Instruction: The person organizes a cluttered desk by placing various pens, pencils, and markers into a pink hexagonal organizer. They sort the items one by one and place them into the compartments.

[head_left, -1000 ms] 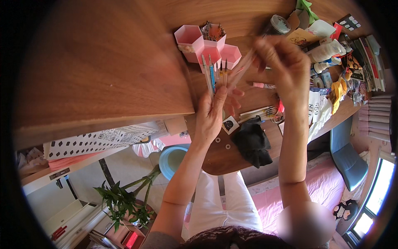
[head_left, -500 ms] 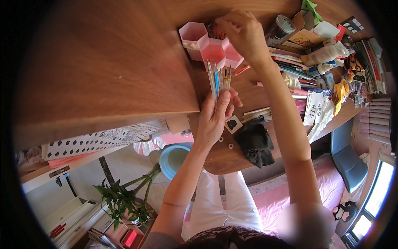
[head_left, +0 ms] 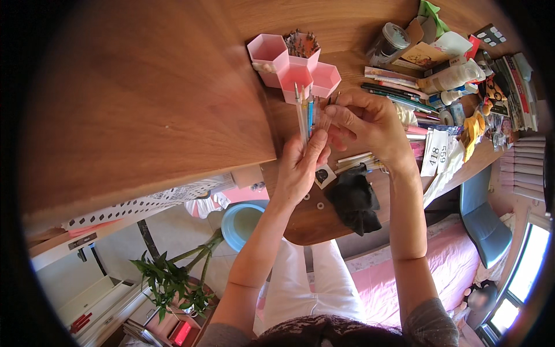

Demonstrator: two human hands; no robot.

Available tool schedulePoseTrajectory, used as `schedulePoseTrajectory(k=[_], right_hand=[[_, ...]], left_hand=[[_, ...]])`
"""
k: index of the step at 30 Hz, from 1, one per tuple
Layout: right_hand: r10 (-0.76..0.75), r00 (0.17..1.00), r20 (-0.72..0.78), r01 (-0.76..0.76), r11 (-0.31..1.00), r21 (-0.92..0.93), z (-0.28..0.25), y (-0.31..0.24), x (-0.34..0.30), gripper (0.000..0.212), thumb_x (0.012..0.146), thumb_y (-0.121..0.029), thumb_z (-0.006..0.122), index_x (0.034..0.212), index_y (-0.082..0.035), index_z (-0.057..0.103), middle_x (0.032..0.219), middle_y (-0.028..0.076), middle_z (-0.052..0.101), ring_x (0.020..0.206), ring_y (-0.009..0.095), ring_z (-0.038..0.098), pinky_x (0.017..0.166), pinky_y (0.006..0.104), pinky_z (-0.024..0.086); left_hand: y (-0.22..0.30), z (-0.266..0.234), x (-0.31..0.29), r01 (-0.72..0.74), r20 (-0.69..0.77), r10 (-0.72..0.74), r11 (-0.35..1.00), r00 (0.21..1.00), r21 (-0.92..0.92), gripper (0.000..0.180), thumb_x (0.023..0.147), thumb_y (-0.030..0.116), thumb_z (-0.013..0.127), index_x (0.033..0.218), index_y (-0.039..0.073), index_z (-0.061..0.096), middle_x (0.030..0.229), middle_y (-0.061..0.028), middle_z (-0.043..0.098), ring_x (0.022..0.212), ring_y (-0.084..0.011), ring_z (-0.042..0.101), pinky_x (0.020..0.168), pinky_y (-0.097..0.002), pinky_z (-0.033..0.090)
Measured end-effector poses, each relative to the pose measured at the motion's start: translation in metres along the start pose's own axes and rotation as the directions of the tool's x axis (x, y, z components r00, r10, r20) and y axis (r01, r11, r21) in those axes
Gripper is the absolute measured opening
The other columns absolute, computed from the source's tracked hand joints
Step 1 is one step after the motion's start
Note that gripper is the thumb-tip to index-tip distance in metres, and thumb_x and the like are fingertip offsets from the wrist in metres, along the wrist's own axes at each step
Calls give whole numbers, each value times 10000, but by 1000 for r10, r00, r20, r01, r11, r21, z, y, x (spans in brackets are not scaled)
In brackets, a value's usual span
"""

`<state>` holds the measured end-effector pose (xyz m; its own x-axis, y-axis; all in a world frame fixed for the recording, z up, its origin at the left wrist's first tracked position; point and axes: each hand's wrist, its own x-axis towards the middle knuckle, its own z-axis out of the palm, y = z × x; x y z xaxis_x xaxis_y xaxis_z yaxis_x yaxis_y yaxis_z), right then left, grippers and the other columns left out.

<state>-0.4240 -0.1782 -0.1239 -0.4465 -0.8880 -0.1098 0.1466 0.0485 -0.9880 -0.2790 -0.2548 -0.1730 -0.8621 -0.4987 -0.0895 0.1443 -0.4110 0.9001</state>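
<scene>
My left hand [head_left: 299,168] holds a bundle of pens [head_left: 305,113] upright over the wooden desk [head_left: 144,87], their tips pointing toward a pink honeycomb pen holder [head_left: 292,66]. My right hand [head_left: 365,124] meets the bundle from the right, its fingertips pinched on one pen in it. One far cell of the holder is filled with small dark items; the other cells look empty.
Loose pens, bottles, a jar [head_left: 386,43], paper tags and books [head_left: 514,75] crowd the desk's right side. A black cloth [head_left: 354,199] lies near the desk edge. Below are a blue bin [head_left: 243,222], a potted plant [head_left: 173,277] and a pink bed [head_left: 439,260].
My right hand reached out to the pink holder half a second ago and has come back to the bundle in my left hand. The left hand stayed in place.
</scene>
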Motion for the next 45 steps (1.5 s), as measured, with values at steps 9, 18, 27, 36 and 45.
schedulePoseTrajectory(k=[9, 18, 27, 36, 45], right_hand=[[-444, 832, -333, 376, 892, -252, -9, -33, 15, 196, 966, -131, 675, 1045, 48, 696, 881, 65, 714, 775, 97, 660, 681, 226, 522], [-545, 811, -213, 279, 681, -677, -12, -10, 104, 196, 928, -165, 710, 1066, -27, 725, 884, 94, 741, 829, 143, 710, 781, 248, 541], [-778, 602, 181, 348, 52, -936, -4, 14, 107, 242, 969, -158, 625, 1134, 7, 688, 1147, 107, 702, 1089, 232, 650, 882, 352, 525], [-590, 780, -208, 384, 715, -584, -19, 9, 57, 291, 983, -226, 634, 1157, 3, 679, 996, 119, 709, 887, 194, 654, 720, 320, 517], [-31, 999, -24, 27, 990, -141, -17, -3, -10, 201, 969, -168, 688, 1015, 26, 719, 740, 18, 679, 665, 35, 591, 552, 210, 470]], left_hand=[[-7, -4, 0, -70, -95, 74, 997, 993, 37, 407, 1081, 369, 438, 1197, 4, 577, 1226, -186, 667, 970, -233, 687, 772, -339, 558], [-10, -7, -4, -58, -62, 59, 998, 996, 15, 391, 1090, 336, 429, 1208, -9, 568, 1184, -176, 659, 965, -206, 664, 753, -318, 559], [-6, -10, -3, -40, -72, 44, 998, 996, 51, 416, 1090, 369, 422, 1232, 2, 556, 1118, -173, 670, 683, -78, 500, 569, -207, 412], [-8, -12, -1, 39, 4, -39, 999, 999, 5, 371, 1091, 332, 438, 1235, 13, 562, 1052, -131, 679, 612, -36, 368, 522, -180, 316], [2, 1, 1, 159, 187, -172, 984, 967, 80, 399, 1095, 322, 424, 1261, -10, 568, 1141, -124, 685, 731, -86, 526, 616, -230, 428]])
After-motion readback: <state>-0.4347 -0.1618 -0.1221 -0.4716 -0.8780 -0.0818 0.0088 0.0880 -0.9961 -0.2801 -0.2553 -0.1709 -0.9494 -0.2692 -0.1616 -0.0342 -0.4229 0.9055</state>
